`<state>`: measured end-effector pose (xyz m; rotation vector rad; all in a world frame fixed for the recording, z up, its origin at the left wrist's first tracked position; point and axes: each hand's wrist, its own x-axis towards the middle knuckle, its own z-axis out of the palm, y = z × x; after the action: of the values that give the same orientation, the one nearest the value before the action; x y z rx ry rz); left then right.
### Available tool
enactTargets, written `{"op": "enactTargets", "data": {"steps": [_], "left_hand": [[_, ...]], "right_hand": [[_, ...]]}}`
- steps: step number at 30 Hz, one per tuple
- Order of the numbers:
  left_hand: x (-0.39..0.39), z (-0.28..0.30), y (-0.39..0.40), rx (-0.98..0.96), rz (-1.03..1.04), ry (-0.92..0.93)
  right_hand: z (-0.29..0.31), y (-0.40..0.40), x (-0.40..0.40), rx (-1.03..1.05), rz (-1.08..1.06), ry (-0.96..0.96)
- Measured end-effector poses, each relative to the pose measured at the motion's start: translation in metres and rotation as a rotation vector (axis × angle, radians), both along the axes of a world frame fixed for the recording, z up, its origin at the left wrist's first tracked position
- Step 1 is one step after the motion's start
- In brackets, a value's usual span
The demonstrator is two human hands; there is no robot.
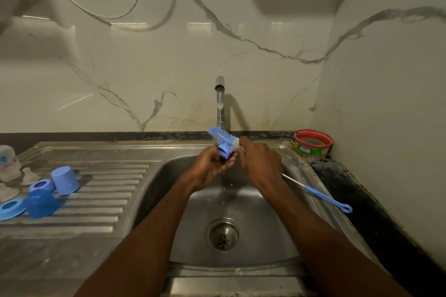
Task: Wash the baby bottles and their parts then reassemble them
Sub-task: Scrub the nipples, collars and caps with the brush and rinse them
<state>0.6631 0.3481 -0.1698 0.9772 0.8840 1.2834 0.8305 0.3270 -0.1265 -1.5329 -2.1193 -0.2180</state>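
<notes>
Hands (212,164) on brush (223,138) (tap running)

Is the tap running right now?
Yes, on. A thin stream falls from the tap and drips past the hands into the sink below.

The sink (241,243) fills the lower centre of the frame, with the tap (220,101) behind it. Caps and rings (41,196) lie on the draining board (101,190) at left. A tub (313,143) sits on the bench (347,176) at right, and a thin brush (321,194) lies on the sink's right rim.
</notes>
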Motion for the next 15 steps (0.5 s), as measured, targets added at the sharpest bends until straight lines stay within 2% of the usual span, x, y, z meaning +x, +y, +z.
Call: {"op": "enactTargets", "data": {"steps": [3, 5, 8, 13, 15], "left_hand": [[-0.002, -0.006, 0.002, 0.080, 0.049, 0.166], [-0.002, -0.011, 0.004, 0.108, 0.103, 0.227], [0.000, -0.015, 0.006, 0.094, 0.202, 0.233], [0.008, -0.018, 0.012, -0.002, 0.261, 0.216], [0.009, -0.015, 0.011, -0.018, 0.271, 0.239]], "right_hand": [[0.000, -0.007, -0.009, -0.020, 0.054, -0.039], [-0.001, -0.006, -0.009, -0.019, 0.002, -0.026], [0.001, -0.002, -0.004, -0.022, -0.100, 0.042], [-0.006, -0.013, -0.014, -0.074, 0.038, -0.049], [-0.003, -0.007, -0.014, -0.068, -0.023, -0.033]]}}
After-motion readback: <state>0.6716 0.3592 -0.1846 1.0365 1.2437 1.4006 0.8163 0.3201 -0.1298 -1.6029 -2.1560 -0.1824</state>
